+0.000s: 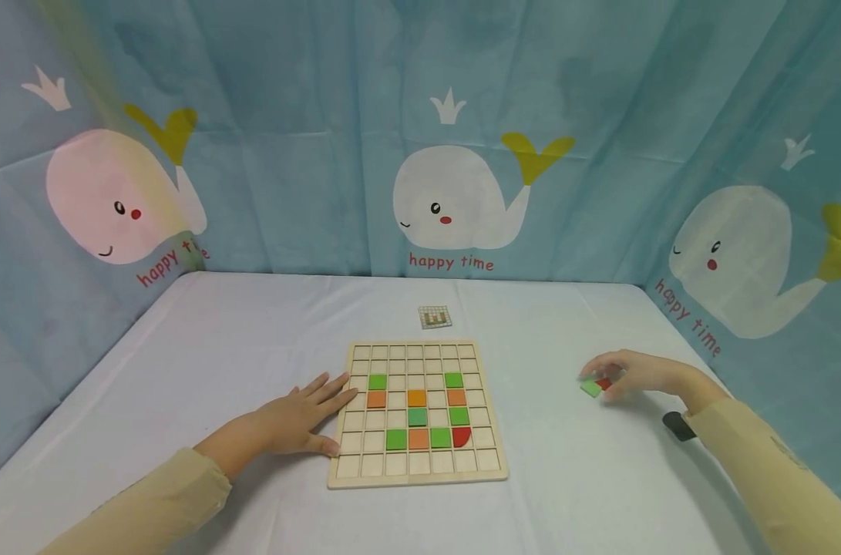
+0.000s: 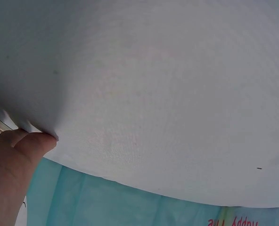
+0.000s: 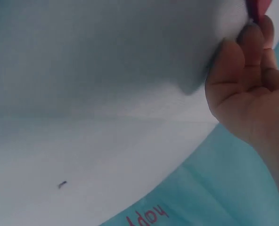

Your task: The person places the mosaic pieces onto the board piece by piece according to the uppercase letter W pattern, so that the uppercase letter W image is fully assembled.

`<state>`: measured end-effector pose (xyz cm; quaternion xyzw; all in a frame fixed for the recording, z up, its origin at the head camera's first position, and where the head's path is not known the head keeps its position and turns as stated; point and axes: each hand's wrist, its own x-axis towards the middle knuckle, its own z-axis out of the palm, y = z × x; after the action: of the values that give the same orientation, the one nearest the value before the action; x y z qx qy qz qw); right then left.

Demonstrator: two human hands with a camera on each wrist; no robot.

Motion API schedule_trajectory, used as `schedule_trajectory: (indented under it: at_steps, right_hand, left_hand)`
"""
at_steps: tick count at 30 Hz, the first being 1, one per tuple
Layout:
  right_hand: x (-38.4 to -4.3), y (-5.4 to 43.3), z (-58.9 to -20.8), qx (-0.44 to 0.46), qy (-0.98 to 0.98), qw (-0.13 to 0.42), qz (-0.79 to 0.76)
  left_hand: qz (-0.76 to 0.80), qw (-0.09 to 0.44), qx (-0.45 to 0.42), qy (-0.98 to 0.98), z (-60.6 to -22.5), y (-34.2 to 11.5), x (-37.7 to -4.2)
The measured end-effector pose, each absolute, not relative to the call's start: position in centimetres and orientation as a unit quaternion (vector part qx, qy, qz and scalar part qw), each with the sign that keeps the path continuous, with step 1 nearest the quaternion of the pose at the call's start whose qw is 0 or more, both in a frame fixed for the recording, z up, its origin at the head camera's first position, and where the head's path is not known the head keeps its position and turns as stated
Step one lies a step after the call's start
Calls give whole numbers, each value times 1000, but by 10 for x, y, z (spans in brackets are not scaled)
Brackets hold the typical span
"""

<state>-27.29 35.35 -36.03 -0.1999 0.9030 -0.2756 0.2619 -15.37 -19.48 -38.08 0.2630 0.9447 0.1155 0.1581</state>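
Observation:
A square wooden grid board [image 1: 385, 465] lies on the white table with green, orange and teal tiles and one rounded red piece [image 1: 462, 437] in its cells. My left hand [image 1: 291, 420] rests at the board's left edge, fingers spread and fingertips on the rim; the left wrist view shows part of this hand [image 2: 17, 160]. Off to the right, my right hand [image 1: 635, 374] curls its fingers about a red piece [image 1: 603, 384]. A green tile [image 1: 590, 387] is beside that piece, under the fingers. In the right wrist view the red piece [image 3: 259, 7] shows at the fingertips.
A small pattern card [image 1: 435, 317] lies behind the board. Near the right sleeve is a dark object [image 1: 680, 425], partly covered by it. A blue curtain [image 1: 309, 193] with whale prints surrounds the table's back and sides.

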Motion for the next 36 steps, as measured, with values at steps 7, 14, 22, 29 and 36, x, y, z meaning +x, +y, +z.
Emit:
schedule_trajectory:
  at_steps: [7, 14, 22, 29, 36]
  right_hand:
    - [-280, 353, -363, -197, 900, 274, -275]
    - [-281, 348, -364, -198, 903, 265, -274]
    - [-279, 346, -368, -184, 905, 262, -281]
    - [-275, 347, -369, -176, 910, 249, -281]
    - [-274, 343, -366, -164, 900, 255, -313]
  left_hand:
    - [117, 154, 264, 945, -382, -194, -154]
    - [117, 158, 260, 945, -382, -194, -159]
    - [125, 163, 256, 945, -387, -195, -156]
    - [118, 166, 252, 946, -384, -192, -155]
    - [115, 165, 249, 947, -382, -192, -151]
